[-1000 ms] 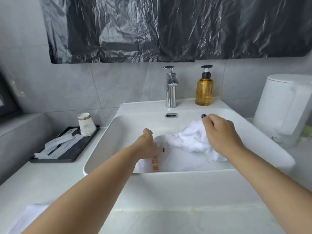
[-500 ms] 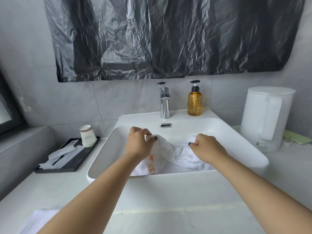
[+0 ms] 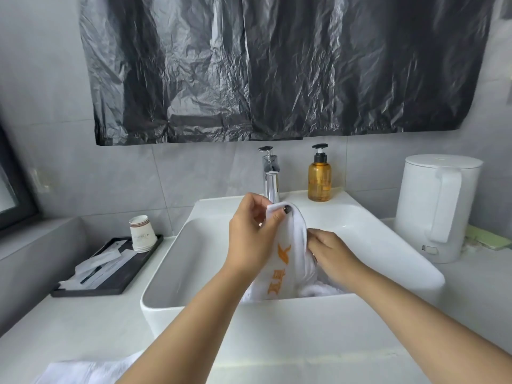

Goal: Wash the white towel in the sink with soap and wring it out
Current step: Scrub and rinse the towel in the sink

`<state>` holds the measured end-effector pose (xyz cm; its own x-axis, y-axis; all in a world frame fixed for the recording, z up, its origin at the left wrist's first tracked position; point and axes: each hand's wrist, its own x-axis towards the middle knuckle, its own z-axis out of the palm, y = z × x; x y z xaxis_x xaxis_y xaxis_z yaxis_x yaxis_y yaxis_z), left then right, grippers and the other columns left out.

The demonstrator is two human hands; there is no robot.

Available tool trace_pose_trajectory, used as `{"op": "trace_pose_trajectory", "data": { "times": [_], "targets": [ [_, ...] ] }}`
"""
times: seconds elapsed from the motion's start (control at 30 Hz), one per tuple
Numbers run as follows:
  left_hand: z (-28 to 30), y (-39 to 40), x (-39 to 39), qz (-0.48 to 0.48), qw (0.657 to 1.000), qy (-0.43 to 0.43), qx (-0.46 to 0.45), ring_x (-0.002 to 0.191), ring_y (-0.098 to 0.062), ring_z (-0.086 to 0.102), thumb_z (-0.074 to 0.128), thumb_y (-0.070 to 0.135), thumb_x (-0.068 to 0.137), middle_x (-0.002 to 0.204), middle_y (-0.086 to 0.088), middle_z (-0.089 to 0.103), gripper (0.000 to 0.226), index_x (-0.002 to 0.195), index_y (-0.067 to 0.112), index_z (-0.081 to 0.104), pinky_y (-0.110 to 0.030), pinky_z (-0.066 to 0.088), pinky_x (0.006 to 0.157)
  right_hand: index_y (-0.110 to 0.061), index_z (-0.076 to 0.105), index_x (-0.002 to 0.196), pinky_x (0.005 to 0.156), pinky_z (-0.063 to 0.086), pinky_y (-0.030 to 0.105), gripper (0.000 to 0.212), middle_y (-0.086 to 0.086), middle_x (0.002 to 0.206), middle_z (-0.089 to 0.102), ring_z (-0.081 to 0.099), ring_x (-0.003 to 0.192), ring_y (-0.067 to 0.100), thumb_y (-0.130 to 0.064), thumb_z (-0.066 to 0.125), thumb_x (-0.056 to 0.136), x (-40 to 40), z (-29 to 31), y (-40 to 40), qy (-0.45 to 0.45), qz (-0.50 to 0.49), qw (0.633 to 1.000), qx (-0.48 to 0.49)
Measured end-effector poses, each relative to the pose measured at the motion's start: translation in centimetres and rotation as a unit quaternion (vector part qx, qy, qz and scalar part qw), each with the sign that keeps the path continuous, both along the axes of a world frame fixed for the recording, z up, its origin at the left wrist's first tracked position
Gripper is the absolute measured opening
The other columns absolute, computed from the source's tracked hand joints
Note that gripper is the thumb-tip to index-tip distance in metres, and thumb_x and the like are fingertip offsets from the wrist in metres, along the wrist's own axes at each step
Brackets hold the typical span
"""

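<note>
Pretty early on, I'd say: the left hand (image 3: 250,239) is pinching the top edge of the white terry towel with orange lettering (image 3: 288,250) and lifting it over the white rectangular ceramic sink (image 3: 177,261), while the right hand (image 3: 331,252) is gripping a fold lower down. No water or suds are showing, so wetting, soaping and wringing are all looking undone, with the amber plastic pump soap bottle (image 3: 319,177) sitting untouched at 1 o'clock behind the basin.

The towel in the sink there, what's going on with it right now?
A person is handling the towel over the sink. The left hand pinches its top edge and holds it up in front of the tap, orange lettering facing the camera. The right hand grips the towel lower down, and the rest is bunched in the basin. No water is running, and the soap bottle stands untouched on the back ledge.
</note>
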<state>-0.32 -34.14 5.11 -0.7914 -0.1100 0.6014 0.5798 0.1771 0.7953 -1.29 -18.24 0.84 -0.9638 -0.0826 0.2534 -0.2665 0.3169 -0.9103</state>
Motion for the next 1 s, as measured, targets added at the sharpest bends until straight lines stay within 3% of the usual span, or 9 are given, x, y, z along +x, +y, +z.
{"op": "trace_pose_trajectory", "data": {
  "times": [0.07, 0.23, 0.47, 0.57, 0.63, 0.73, 0.8, 0.87, 1.0],
  "targets": [
    [-1.9, -0.2, -0.4, 0.018, 0.999, -0.043, -0.017, 0.066, -0.006, 0.052, 0.069, 0.019, 0.091, 0.075, 0.009, 0.058, 0.024, 0.082, 0.026, 0.048, -0.02, 0.04, 0.063, -0.005, 0.059, 0.081, 0.083, 0.049, 0.046, 0.052, 0.015, 0.085, 0.066, 0.053, 0.081, 0.014, -0.056, 0.047, 0.081, 0.0, -0.2, -0.2, 0.0, 0.013, 1.0, 0.025],
    [-4.8, -1.5, -1.8, 0.067, 0.977, -0.177, -0.093, 0.065, -0.011, 0.044, 0.061, 0.033, 0.096, 0.074, 0.007, 0.047, 0.026, 0.082, 0.022, 0.042, -0.021, 0.035, 0.056, -0.018, 0.036, 0.058, 0.058, 0.026, 0.032, 0.043, -0.006, 0.056, 0.033, 0.03, 0.059, 0.011, -0.027, 0.055, 0.096, -0.4, -0.8, -0.4, -0.003, -0.018, 0.993, 0.12],
    [-4.9, -1.7, -2.4, 0.065, 0.983, -0.169, 0.0, 0.073, -0.019, 0.054, 0.06, 0.036, 0.096, 0.079, -0.002, 0.058, 0.027, 0.086, 0.013, 0.049, -0.028, 0.044, 0.068, -0.003, 0.046, 0.059, 0.056, 0.033, 0.033, 0.042, 0.013, 0.061, 0.057, 0.049, 0.065, 0.03, -0.023, 0.051, 0.096, -1.4, 0.0, 1.2, 0.054, -0.23, 0.963, 0.127],
    [-4.9, -2.6, -2.6, 0.053, 0.968, -0.219, 0.112, 0.079, -0.023, 0.062, 0.06, 0.04, 0.094, 0.089, -0.007, 0.064, 0.03, 0.094, 0.011, 0.053, -0.039, 0.055, 0.081, -0.003, 0.051, 0.061, 0.065, 0.047, 0.033, 0.044, 0.018, 0.067, 0.065, 0.063, 0.073, 0.037, -0.025, 0.047, 0.099, -2.1, 0.2, 2.4, -0.001, -0.27, 0.962, 0.05],
    [-5.2, -2.9, -2.7, 0.066, 0.957, -0.255, 0.122, 0.075, -0.024, 0.06, 0.059, 0.041, 0.095, 0.087, -0.01, 0.061, 0.034, 0.095, 0.007, 0.053, -0.042, 0.056, 0.078, -0.005, 0.055, 0.068, 0.078, 0.057, 0.044, 0.039, 0.017, 0.073, 0.066, 0.067, 0.08, 0.039, -0.026, 0.046, 0.101, -3.1, 0.7, 3.2, -0.064, -0.271, 0.959, -0.048],
    [-5.1, -3.1, -3.0, 0.043, 0.947, -0.28, 0.149, 0.072, -0.027, 0.058, 0.061, 0.051, 0.077, 0.083, -0.011, 0.055, 0.046, 0.09, 0.007, 0.052, -0.04, 0.054, 0.074, -0.009, 0.058, 0.095, 0.063, 0.057, 0.041, 0.017, 0.017, 0.093, 0.064, 0.065, 0.081, 0.033, -0.02, 0.048, 0.102, -4.2, 2.9, 3.6, -0.158, -0.22, 0.94, -0.207],
    [-4.4, -2.7, -2.2, -0.003, 0.944, -0.281, 0.174, 0.068, -0.026, 0.057, 0.067, 0.052, 0.068, 0.081, -0.01, 0.055, 0.047, 0.086, 0.011, 0.052, -0.037, 0.051, 0.068, -0.008, 0.057, 0.096, 0.061, 0.054, 0.037, 0.012, 0.014, 0.09, 0.062, 0.063, 0.076, 0.029, -0.014, 0.048, 0.102, -4.6, 4.8, 3.4, -0.166, -0.184, 0.944, -0.217],
    [-3.7, -2.3, -1.1, -0.052, 0.955, -0.27, 0.11, 0.063, -0.018, 0.057, 0.077, 0.059, 0.056, 0.079, -0.002, 0.056, 0.059, 0.089, 0.015, 0.056, -0.031, 0.049, 0.06, -0.008, 0.058, 0.087, 0.068, 0.049, 0.034, 0.016, 0.011, 0.082, 0.059, 0.059, 0.073, 0.027, -0.009, 0.048, 0.1, -5.0, 6.7, 3.3, -0.141, -0.164, 0.959, -0.183],
    [-3.6, -1.5, 0.5, -0.09, 0.928, -0.268, -0.241, 0.07, -0.004, 0.059, 0.092, 0.051, 0.054, 0.084, 0.011, 0.057, 0.061, 0.103, 0.029, 0.065, -0.016, 0.044, 0.054, -0.014, 0.058, 0.078, 0.077, 0.039, 0.031, 0.02, 0.01, 0.089, 0.059, 0.055, 0.084, 0.024, -0.019, 0.052, 0.097, -4.5, 10.2, 3.6, -0.086, -0.138, 0.983, -0.081]
  ]
}}
